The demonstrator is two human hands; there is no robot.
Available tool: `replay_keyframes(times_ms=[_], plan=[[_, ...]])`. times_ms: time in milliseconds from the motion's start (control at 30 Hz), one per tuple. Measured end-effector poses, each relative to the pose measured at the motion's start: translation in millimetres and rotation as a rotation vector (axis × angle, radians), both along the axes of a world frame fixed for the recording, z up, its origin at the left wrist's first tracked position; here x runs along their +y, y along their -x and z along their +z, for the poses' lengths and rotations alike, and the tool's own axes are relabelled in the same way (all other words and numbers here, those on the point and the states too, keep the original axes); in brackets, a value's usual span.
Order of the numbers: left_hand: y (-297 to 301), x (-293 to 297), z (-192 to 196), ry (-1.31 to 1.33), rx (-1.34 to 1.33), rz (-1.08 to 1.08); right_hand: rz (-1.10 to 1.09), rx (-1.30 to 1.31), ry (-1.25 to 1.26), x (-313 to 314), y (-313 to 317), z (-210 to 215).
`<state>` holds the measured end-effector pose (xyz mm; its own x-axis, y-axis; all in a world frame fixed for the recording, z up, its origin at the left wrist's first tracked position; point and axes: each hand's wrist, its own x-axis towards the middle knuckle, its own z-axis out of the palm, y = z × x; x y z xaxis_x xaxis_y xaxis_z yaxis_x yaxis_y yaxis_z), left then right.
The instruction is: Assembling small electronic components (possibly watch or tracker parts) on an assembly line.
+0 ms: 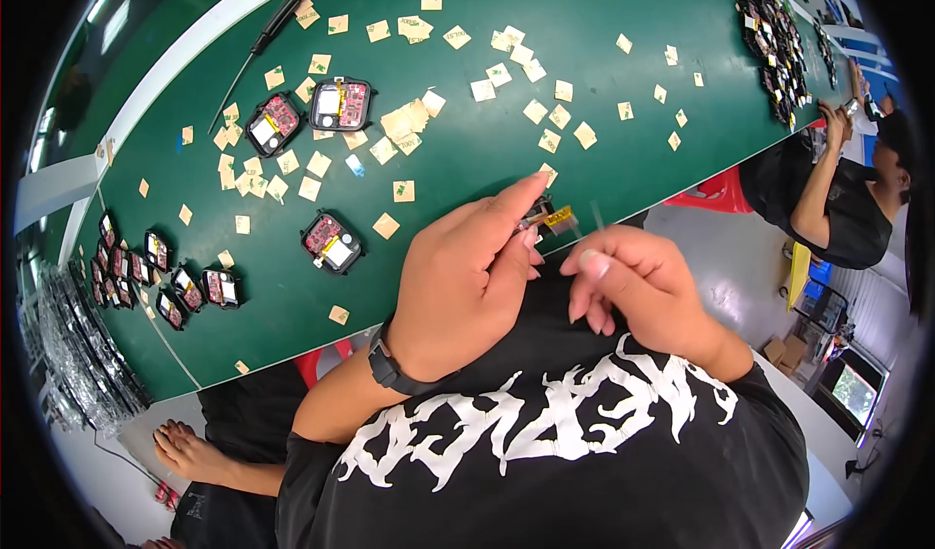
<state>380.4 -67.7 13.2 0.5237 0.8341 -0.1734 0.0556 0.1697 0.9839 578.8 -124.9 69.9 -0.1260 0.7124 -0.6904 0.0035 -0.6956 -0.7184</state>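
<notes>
My left hand (467, 281), with a black watch on its wrist, is closed round a small electronic device (558, 220) just above the table's near edge. Yellow tape and a bit of its dark casing show past the fingertips; the hand hides the rest. Close by on the right, my right hand (643, 286) has thumb and forefinger pinched together. A faint, see-through sliver (597, 215) rises near those fingertips; what the pinch holds is not clear. On the green table (458, 130) ahead lie open black device cases (332, 242) with red circuit boards and white parts.
Small cream paper squares (404, 125) are scattered over the table. A black-handled screwdriver (263, 37) lies at the far left. More open cases (221, 288) sit at the left, and a large pile of devices (769, 47) at the far right. People sit on both sides.
</notes>
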Motion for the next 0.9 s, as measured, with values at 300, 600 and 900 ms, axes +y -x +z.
replay_keyframes(times_ms=[300, 600, 900], plan=[[-0.6, -4.1, -9.8, -0.287, 0.026, 0.023, -0.137, 0.210, 0.200, 6.4, 7.7, -13.2], [-1.5, -0.8, -8.7, -0.154, 0.058, 0.045, -0.243, 0.208, 0.237, 7.3, 13.5, -16.6], [1.4, -0.5, -11.2, 0.089, -0.134, 0.087, -0.187, 0.043, 0.131, 5.7, 19.5, -14.1]])
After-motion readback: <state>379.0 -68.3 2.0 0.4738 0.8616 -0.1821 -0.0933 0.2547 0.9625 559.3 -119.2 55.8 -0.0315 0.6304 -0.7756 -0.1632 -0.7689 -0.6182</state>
